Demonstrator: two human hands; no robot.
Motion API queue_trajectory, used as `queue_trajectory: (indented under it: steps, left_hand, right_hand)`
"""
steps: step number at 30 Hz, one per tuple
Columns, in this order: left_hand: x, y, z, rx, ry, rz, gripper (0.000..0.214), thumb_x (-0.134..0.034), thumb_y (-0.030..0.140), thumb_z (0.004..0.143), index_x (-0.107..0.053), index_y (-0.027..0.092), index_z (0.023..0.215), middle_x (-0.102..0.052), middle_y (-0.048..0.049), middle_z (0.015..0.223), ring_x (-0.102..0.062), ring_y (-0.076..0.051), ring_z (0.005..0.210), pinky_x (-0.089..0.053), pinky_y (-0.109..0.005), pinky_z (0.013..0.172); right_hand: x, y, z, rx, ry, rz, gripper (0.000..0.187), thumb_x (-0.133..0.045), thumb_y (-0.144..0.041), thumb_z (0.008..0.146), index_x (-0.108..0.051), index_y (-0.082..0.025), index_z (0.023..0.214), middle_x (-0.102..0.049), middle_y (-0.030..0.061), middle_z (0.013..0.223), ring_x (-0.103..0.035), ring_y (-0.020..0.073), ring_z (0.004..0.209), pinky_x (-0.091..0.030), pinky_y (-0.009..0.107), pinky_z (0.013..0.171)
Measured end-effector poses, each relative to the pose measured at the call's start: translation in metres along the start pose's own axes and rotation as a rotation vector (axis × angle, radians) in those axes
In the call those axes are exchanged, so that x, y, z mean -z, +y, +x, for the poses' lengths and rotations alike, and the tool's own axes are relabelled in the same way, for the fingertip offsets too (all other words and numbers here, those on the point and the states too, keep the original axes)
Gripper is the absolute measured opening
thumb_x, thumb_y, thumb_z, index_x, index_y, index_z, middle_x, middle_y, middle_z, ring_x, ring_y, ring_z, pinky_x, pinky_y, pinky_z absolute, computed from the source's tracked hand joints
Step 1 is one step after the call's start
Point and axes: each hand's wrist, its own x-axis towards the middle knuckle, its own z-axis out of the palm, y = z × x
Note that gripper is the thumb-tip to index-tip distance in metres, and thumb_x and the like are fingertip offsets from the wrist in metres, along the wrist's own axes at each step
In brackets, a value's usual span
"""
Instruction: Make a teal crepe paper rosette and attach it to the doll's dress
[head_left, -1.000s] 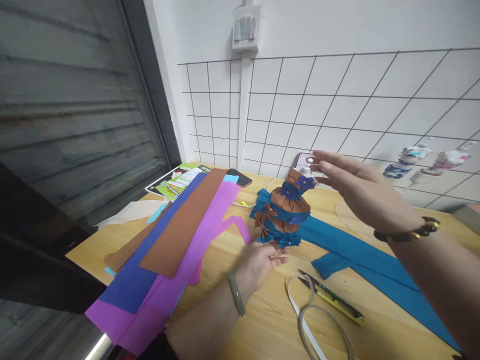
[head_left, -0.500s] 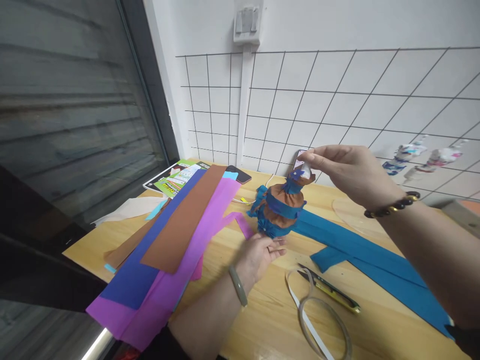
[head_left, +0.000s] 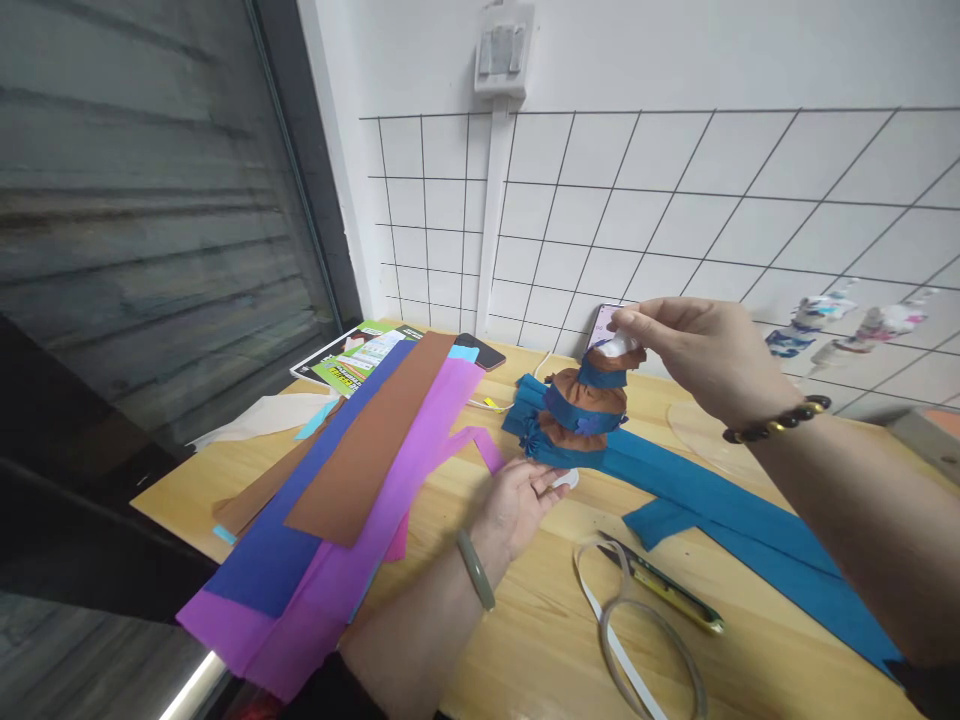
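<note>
A small figure dressed in brown and teal crepe paper ruffles (head_left: 585,415) stands on the wooden table (head_left: 540,620). My right hand (head_left: 697,350) pinches its white top from above. My left hand (head_left: 517,505) rests palm up at the figure's base, fingers loosely curled, touching the white bottom edge. Both wrists wear bracelets.
Strips of brown, blue and magenta crepe paper (head_left: 352,480) lie at the left. A long teal strip (head_left: 735,530) runs to the right. Snips with a yellow-green handle (head_left: 664,590) and a loop of white tape (head_left: 637,650) lie in front. A phone (head_left: 480,352) and a wire grid (head_left: 675,220) stand behind.
My right hand came down from open above the figure to pinch its top. The figure has turned, so its blue paper flowers no longer face me. My left hand stays at the base.
</note>
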Motion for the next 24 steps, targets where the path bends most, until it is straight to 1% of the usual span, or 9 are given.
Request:
queue_trajectory:
  steps: [4, 8, 11, 14, 19, 24]
  left_hand:
    - [0.001, 0.001, 0.001, 0.025, 0.002, -0.031, 0.010, -0.060, 0.014, 0.066, -0.050, 0.016, 0.064, -0.063, -0.0056, 0.074, -0.061, -0.021, 0.084, -0.037, -0.040, 0.090]
    - [-0.001, 0.003, 0.001, 0.054, 0.012, -0.045, 0.006, -0.058, 0.017, 0.068, -0.052, 0.015, 0.067, -0.062, -0.0076, 0.076, -0.060, -0.021, 0.084, -0.037, -0.039, 0.089]
    - [-0.002, 0.003, 0.001, 0.061, 0.014, -0.051, 0.005, -0.055, 0.018, 0.068, -0.052, 0.015, 0.067, -0.062, -0.0085, 0.074, -0.059, -0.021, 0.083, -0.038, -0.038, 0.086]
    - [-0.002, 0.003, 0.001, 0.051, 0.010, -0.061, 0.004, -0.055, 0.016, 0.068, -0.051, 0.016, 0.068, -0.061, -0.0073, 0.074, -0.059, -0.020, 0.083, -0.038, -0.038, 0.087]
    - [0.000, 0.001, 0.001, 0.039, -0.001, -0.031, 0.009, -0.058, 0.014, 0.065, -0.050, 0.016, 0.065, -0.061, -0.0058, 0.074, -0.059, -0.020, 0.085, -0.037, -0.039, 0.090]
    - [0.001, 0.001, 0.002, 0.051, 0.028, -0.001, 0.010, -0.059, 0.014, 0.064, -0.049, 0.016, 0.065, -0.060, -0.0057, 0.072, -0.060, -0.020, 0.084, -0.037, -0.038, 0.089]
  right_hand:
    - [-0.003, -0.001, -0.002, -0.018, 0.039, -0.009, 0.022, -0.061, -0.040, 0.076, -0.068, -0.020, 0.069, -0.067, 0.0013, 0.062, -0.062, 0.0154, 0.061, -0.046, 0.027, 0.056]
    - [-0.005, -0.001, -0.002, -0.020, 0.081, -0.008, 0.020, -0.061, -0.038, 0.075, -0.068, -0.020, 0.068, -0.066, 0.0012, 0.062, -0.061, 0.0146, 0.060, -0.045, 0.026, 0.055]
    - [-0.006, 0.001, -0.002, -0.028, 0.115, -0.003, 0.021, -0.061, -0.039, 0.075, -0.068, -0.020, 0.068, -0.066, 0.0020, 0.061, -0.060, 0.0162, 0.060, -0.045, 0.028, 0.053]
    - [-0.008, 0.002, -0.002, -0.034, 0.144, 0.005, 0.023, -0.062, -0.041, 0.072, -0.065, -0.021, 0.063, -0.066, 0.0020, 0.060, -0.060, 0.0179, 0.059, -0.045, 0.029, 0.051]
    - [-0.011, 0.002, -0.002, -0.031, 0.133, 0.037, 0.023, -0.063, -0.042, 0.072, -0.065, -0.022, 0.062, -0.067, 0.0014, 0.062, -0.063, 0.0185, 0.060, -0.047, 0.030, 0.054]
    - [-0.013, 0.008, 0.000, 0.028, 0.103, 0.133, 0.021, -0.066, -0.041, 0.070, -0.067, -0.020, 0.065, -0.067, 0.0023, 0.062, -0.065, 0.0190, 0.059, -0.052, 0.030, 0.055]
